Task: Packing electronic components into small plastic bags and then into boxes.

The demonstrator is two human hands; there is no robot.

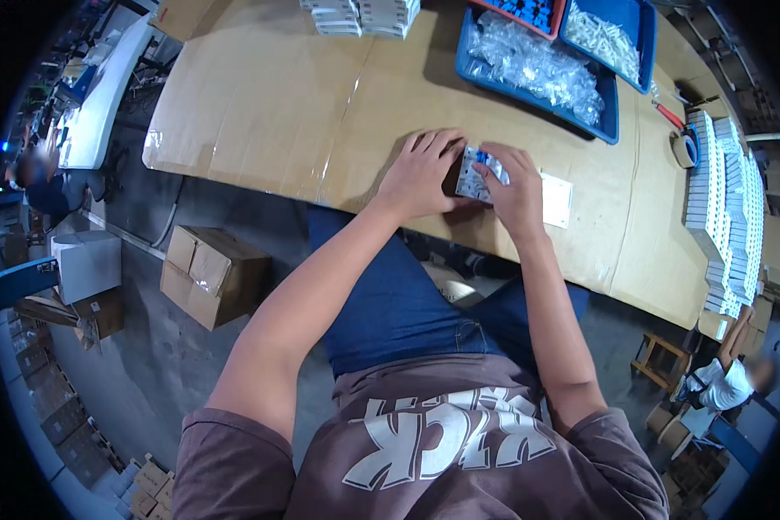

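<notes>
Both hands meet at the near edge of a cardboard-covered worktop [260, 104]. The left hand [420, 173] lies palm down with fingers spread, its fingertips touching the left side of a small white and grey boxed part [474, 176]. The right hand [516, 186] has its grip clamped on the same part from the right, thumb and fingers pinching its upper edge. The part sits between the two hands, resting on the worktop.

Just right of the grip lies a flat white square plate [556, 199], partly under the right wrist. Farther beyond the grip stands a blue tray [611, 121] holding clear plastic bags, with a second blue tray [646, 39] of white pieces beside it. Well to the right of the grip, long rows of white boxes [728, 199] are stacked along the worktop edge, with a roll of tape [685, 149] near them. Beyond and left of the grip sits another stack of white boxes [364, 17]. Below the left arm, a brown carton [212, 273] rests on the floor.
</notes>
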